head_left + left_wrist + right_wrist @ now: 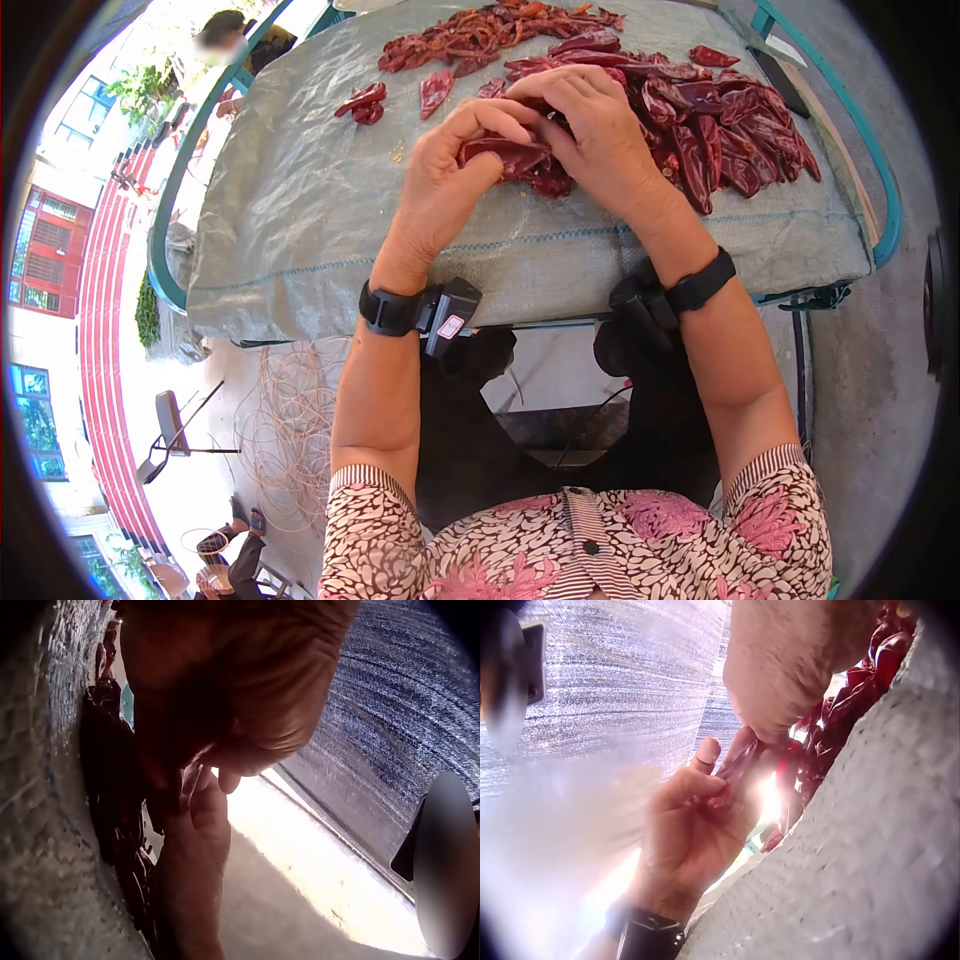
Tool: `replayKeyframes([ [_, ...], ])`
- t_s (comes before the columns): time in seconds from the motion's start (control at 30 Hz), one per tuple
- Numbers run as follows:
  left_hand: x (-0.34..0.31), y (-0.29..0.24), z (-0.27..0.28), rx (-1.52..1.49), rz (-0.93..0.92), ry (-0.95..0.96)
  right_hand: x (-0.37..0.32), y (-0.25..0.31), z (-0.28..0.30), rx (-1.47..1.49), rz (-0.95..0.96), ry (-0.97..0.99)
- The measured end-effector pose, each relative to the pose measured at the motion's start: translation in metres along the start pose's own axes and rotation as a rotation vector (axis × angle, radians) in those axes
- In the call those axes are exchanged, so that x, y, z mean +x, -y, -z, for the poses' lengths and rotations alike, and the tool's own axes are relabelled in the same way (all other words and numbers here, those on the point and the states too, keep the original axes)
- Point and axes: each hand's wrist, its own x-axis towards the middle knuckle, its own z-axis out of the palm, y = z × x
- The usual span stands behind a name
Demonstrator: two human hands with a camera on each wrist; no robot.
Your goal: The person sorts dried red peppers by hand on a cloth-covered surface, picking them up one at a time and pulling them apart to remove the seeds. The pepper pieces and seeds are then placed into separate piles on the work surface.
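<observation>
In the head view a dark red dried chili (508,157) lies in the left hand (448,178), its thumb and fingers curled round it. The right hand (607,142) meets it at the chili's far end, fingers bent over and thumb pointing toward the left hand; its fingertips are partly hidden. The right wrist view shows the chili (739,769) between the left hand's (697,817) thumb and fingers, with the right hand (787,667) against its upper end. Backlight darkens both hands in the left wrist view, the left hand (232,682) nearest the camera.
Whole chilies (735,130) are heaped right of the hands on a grey woven sheet (300,200). Opened reddish pieces (480,35) lie along the back, and a few loose ones (365,103) lie at the left. A blue-green metal rail (165,220) borders the sheet.
</observation>
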Motion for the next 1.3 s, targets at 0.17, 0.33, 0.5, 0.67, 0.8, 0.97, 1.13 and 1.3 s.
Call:
replayKeyframes([
  [0.17, -0.002, 0.003, 0.003, 0.006, 0.022, 0.026, 0.001, 0.006, 0.003, 0.054, -0.018, 0.023],
  [0.33, -0.002, 0.004, 0.003, -0.003, 0.015, 0.029, 0.002, 0.007, 0.005, 0.010, -0.023, 0.012],
  [0.5, -0.003, 0.000, 0.000, -0.074, 0.048, 0.021, 0.001, 0.003, 0.002, -0.055, -0.017, -0.044],
  [0.67, -0.003, -0.001, 0.000, -0.118, 0.076, 0.005, 0.001, 0.002, 0.000, -0.047, -0.032, -0.060],
  [0.8, -0.002, 0.001, 0.003, -0.099, 0.072, 0.038, 0.002, 0.001, 0.001, -0.052, -0.019, -0.094],
  [0.97, -0.003, 0.003, 0.005, -0.102, 0.089, 0.041, 0.001, 0.002, 0.001, -0.072, -0.020, -0.068],
  [1.13, -0.003, 0.005, 0.007, -0.137, 0.101, 0.037, 0.001, 0.002, 0.001, -0.070, 0.000, -0.074],
  [1.3, -0.005, 0.006, 0.011, -0.246, 0.131, 0.035, 0.001, 0.005, 0.001, -0.033, -0.019, -0.042],
])
